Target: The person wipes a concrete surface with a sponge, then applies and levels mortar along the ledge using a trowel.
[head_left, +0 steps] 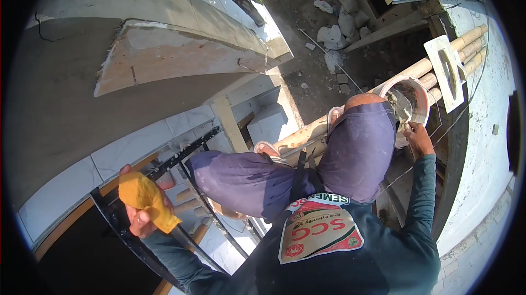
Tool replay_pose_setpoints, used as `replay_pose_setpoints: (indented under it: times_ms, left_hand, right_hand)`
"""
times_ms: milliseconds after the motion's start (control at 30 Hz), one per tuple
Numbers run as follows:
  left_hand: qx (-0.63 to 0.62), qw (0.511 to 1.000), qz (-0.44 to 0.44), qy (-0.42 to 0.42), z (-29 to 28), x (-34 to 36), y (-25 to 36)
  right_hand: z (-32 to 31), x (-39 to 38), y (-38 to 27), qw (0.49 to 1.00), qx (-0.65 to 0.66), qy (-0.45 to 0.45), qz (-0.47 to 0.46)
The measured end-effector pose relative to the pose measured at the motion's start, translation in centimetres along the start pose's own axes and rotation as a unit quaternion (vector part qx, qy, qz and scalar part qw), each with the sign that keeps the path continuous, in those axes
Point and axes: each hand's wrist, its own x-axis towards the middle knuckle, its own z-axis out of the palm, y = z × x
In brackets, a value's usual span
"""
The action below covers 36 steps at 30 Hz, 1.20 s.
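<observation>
At lower left my left hand grips a yellow sponge beside a black metal railing. My right hand is at the near side of a pale, mortar-stained bucket, fingers closed on what looks like the handle of a mortar-smeared trowel inside it. A plastering float with a long handle lies across the bamboo poles just beyond the bucket.
I sit high up, knees bent, sandalled feet on bamboo poles. A concrete ledge overhangs at upper left; a white wall rises at right. Far below lie white sacks and rubble. A white-tiled edge runs along the left.
</observation>
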Motion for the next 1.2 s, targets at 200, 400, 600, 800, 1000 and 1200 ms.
replay_pose_setpoints:
  times_ms: [200, 400, 600, 800, 1000, 1200]
  left_hand:
    - [0.195, 0.964, 0.048, -0.174, 14.1, 10.0, 0.4]
    - [0.304, 0.814, 0.035, -0.495, 31.4, 18.0, -7.0]
    - [0.209, 0.739, 0.085, -0.635, 43.7, 17.7, -23.6]
    - [0.027, 0.78, -0.112, -0.615, 43.8, 17.0, -25.8]
    - [0.324, 0.829, 0.064, -0.451, 31.0, 17.5, -14.9]
    - [0.413, 0.895, 0.107, -0.13, 14.9, 8.5, -3.8]
  right_hand:
    - [0.5, -0.3, 0.7, 1.0, -0.01, 0.008, -0.018]
    - [0.8, -0.4, 0.9, 0.997, -0.041, 0.026, -0.052]
    - [1.3, -0.2, 1.2, 0.996, -0.057, 0.027, -0.062]
    - [1.3, -1.4, 0.9, 0.996, -0.023, 0.053, -0.072]
    - [-0.3, -2.4, -1.4, 0.985, -0.144, 0.065, -0.075]
    - [-4.6, -4.5, -2.1, 0.969, -0.235, 0.056, -0.048]
